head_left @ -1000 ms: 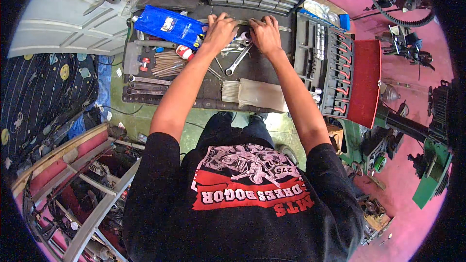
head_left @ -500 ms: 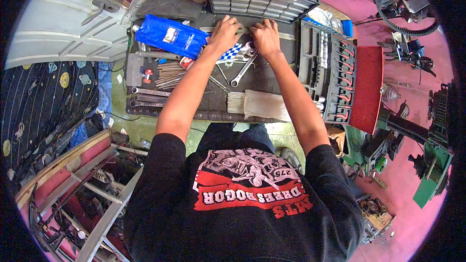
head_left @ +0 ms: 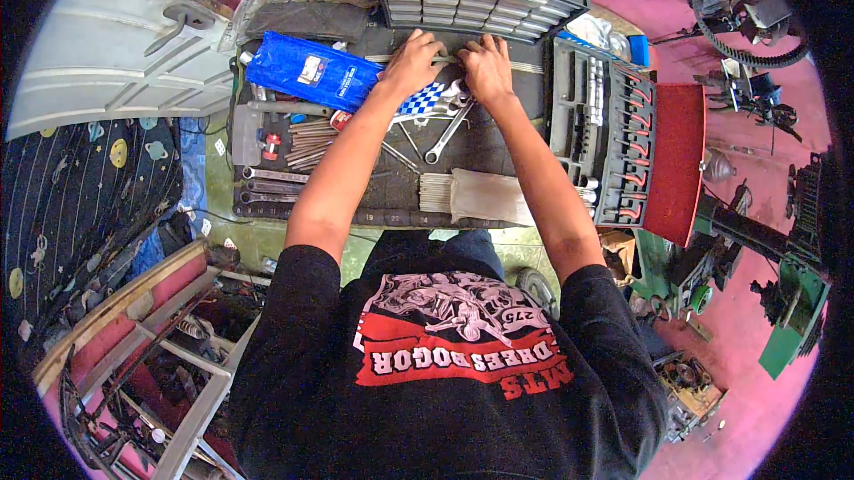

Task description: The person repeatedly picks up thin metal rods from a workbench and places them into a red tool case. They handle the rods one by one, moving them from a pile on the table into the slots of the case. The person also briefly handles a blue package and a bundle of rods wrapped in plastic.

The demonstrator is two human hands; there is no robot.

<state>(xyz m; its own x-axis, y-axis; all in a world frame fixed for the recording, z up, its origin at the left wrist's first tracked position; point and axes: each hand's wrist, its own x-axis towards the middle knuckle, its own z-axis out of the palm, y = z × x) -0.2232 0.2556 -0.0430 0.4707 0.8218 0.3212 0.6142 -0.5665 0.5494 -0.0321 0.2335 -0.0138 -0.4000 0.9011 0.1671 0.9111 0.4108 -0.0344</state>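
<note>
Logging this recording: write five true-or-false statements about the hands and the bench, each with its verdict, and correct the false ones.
1. The left hand and the right hand are both at the thin pale rods. True.
2. The blue packet lies to the right of the right hand. False: the blue packet lies to the left of the left hand.
3. The drawer cabinet stands beyond the hands. True.
4. The tool case is shut. False: the tool case is open, its rows of tools in view.
5. A wrench lies slanted on the dark mat. True.
</note>
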